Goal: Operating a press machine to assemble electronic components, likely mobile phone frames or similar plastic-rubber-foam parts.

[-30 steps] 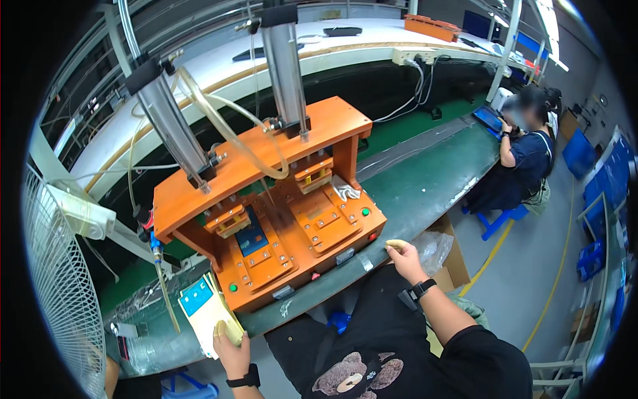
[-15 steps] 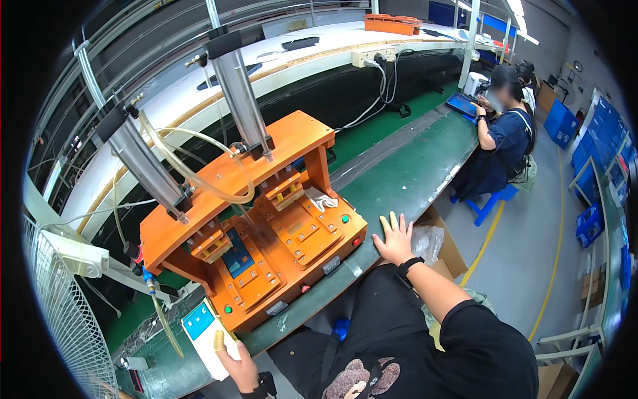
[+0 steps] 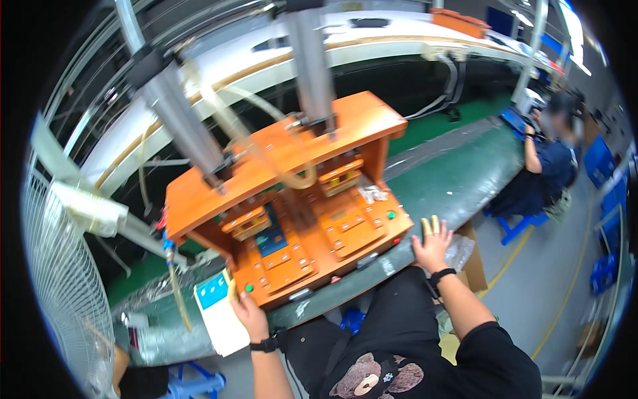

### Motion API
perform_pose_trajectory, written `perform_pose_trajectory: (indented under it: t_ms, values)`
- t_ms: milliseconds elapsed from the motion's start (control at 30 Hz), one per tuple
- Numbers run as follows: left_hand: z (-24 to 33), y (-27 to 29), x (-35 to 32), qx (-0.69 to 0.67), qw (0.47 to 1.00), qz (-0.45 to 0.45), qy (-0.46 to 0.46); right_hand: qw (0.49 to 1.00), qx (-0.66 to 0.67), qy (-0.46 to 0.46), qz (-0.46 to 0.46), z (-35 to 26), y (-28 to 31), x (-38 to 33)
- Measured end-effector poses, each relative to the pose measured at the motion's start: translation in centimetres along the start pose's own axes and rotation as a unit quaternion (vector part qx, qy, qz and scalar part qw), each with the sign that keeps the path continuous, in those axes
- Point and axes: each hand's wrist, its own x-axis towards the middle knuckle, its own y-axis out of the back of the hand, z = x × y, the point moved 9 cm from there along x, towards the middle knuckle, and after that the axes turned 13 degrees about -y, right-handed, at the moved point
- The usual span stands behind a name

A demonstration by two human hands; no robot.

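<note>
An orange two-station press [image 3: 286, 176] with two upright cylinders stands on the green bench in front of me. A blue flat board [image 3: 270, 233] lies in its left station; the right station's orange plate [image 3: 352, 229] shows no board. My left hand [image 3: 250, 316], with yellow finger covers, is at the press's front left corner beside a green button [image 3: 249, 288]. Its fingers stretch forward, apparently holding nothing. Close by is a white sheet [image 3: 226, 329] with a blue piece [image 3: 212, 290] on it. My right hand [image 3: 433, 249] spreads its fingers near the front right corner, by another green button [image 3: 391, 215].
Crumpled white material [image 3: 372, 193] lies at the press's right side. A wire fan guard [image 3: 66, 286] stands far left, near a blue stool [image 3: 193, 382]. Ahead on the right, a seated co-worker [image 3: 558, 156] works at the bench. An open carton [image 3: 473, 263] sits below the bench edge.
The view has swung, so the press appears farther right and blurred. My left hand has moved forward from the white sheet toward the press's corner; my right hand stays spread near the other corner.
</note>
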Motion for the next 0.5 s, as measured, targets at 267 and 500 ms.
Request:
perform_pose_trajectory:
  t_ms: [267, 500]
  values:
    - [0.6, 0.4, -0.1, -0.047, 0.997, 0.036, 0.048, 1.000, 0.014, 0.005, -0.002, -0.3, -1.0, -0.3]
    - [-0.9, 0.2, -1.1, -0.113, 0.987, 0.086, 0.072, 1.000, 0.013, 0.006, 0.003, -0.1, -0.7, -0.2]
